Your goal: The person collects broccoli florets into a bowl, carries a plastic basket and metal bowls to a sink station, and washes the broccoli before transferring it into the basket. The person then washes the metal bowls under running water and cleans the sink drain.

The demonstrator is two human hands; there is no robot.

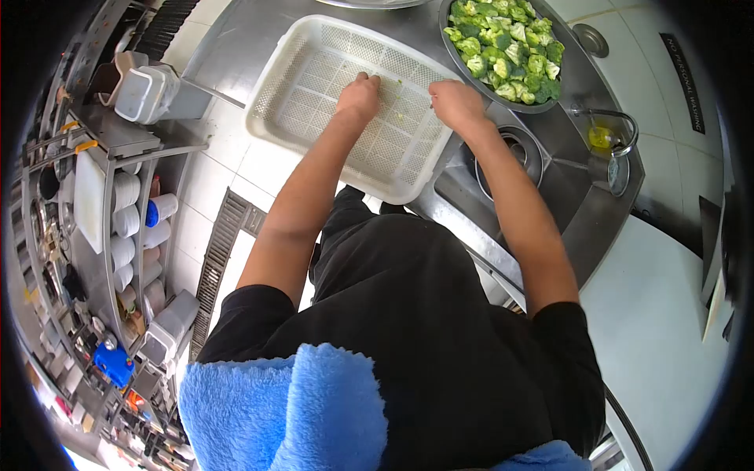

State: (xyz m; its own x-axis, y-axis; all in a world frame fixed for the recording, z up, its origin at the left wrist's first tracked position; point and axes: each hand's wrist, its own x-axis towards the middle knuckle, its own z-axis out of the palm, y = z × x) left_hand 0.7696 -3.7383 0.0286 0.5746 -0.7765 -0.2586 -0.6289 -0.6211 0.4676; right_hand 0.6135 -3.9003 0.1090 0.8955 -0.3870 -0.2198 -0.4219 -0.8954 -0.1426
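Observation:
A white perforated plastic basket (259, 118) lies at the edge of the steel counter, with a few small green bits on its bottom. My left hand (360, 96) is inside the basket, its fingers curled near the bottom; what they hold, if anything, is too small to make out. At the basket's right rim is my right hand (457, 104), closed in a fist-like grip, with its contents hidden. Just beyond it, a large round metal bowl (453, 49) holds a heap of cut broccoli (510, 55).
A steel sink (514, 157) with a curved tap (628, 129) is on the right. Another metal dish (373, 2) shows at the top edge. Shelves with stacked white bowls (124, 220) and plastic containers (141, 94) stand at left. A floor drain grate (220, 251) runs below.

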